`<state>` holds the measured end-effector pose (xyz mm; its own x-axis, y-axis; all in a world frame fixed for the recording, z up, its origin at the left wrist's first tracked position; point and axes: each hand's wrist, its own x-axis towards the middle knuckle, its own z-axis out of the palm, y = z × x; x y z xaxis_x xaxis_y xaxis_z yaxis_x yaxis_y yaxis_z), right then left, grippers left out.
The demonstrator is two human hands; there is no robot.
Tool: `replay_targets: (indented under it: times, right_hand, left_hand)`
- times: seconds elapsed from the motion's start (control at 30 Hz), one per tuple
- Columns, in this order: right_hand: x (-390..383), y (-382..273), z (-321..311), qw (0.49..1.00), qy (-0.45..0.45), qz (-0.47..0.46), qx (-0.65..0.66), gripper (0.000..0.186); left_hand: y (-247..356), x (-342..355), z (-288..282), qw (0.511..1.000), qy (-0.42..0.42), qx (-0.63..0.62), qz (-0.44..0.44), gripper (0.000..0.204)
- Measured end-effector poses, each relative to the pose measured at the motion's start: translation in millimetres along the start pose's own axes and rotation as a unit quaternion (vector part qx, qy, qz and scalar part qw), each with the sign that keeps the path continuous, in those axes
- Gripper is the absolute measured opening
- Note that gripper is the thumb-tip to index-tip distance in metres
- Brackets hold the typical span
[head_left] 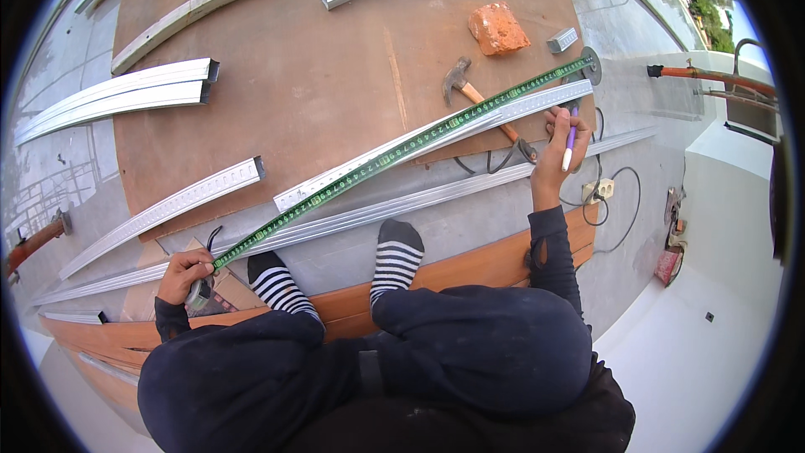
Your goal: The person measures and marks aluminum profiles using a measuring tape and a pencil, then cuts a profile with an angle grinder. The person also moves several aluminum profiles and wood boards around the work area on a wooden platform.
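My left hand point(184, 278) grips a tape measure point(199, 295) near my left foot. Its green blade point(369, 169) runs out diagonally to the upper right, lying along a perforated silver metal profile point(335, 178). Closed around a purple and white marker point(571, 144), my right hand point(557, 147) is close to the profile's right end. Beneath the blade and profile lies a hammer point(471, 92) with an orange-brown handle. At the blade's far end sits a grey disc point(592, 65); whatever it belongs to is mostly hidden.
A brown board point(277, 75) bears a broken brick point(498, 29), a short metal offcut point(562, 39) and several metal profiles point(126, 96). A long silver strip point(470, 191) passes in front of my feet. On the right, a cable runs to a white power socket point(598, 191). Wood-coloured planks point(453, 273) lie beneath me.
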<state>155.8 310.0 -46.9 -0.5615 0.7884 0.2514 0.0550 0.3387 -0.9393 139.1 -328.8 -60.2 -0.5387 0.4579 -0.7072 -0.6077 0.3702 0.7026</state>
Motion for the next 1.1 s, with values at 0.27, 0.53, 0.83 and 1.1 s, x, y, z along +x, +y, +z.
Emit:
replay_targets:
  times: [0.27, 0.53, 0.83, 1.1]
  right_hand:
    - [106.1, 2.4, -6.8, 0.989, 0.053, 0.123, 0.057, 0.029]
    - [118.2, 28.3, -8.7, 0.996, 0.032, 0.081, -0.019, 0.029]
    - [144.0, 34.4, -22.0, 0.987, 0.042, 0.140, 0.067, 0.025]
    - [116.7, 27.5, -1.2, 0.974, -0.029, 0.197, 0.111, 0.024]
  left_hand:
    - [10.3, -4.2, -5.1, 1.000, -0.004, 0.017, -0.010, 0.015]
    - [10.3, -6.8, -5.8, 1.000, -0.006, 0.013, -0.006, 0.014]
    - [6.3, -12.3, -13.0, 0.999, -0.027, -0.001, -0.023, 0.013]
    - [15.2, 2.8, -2.0, 0.999, -0.032, -0.009, 0.010, 0.012]
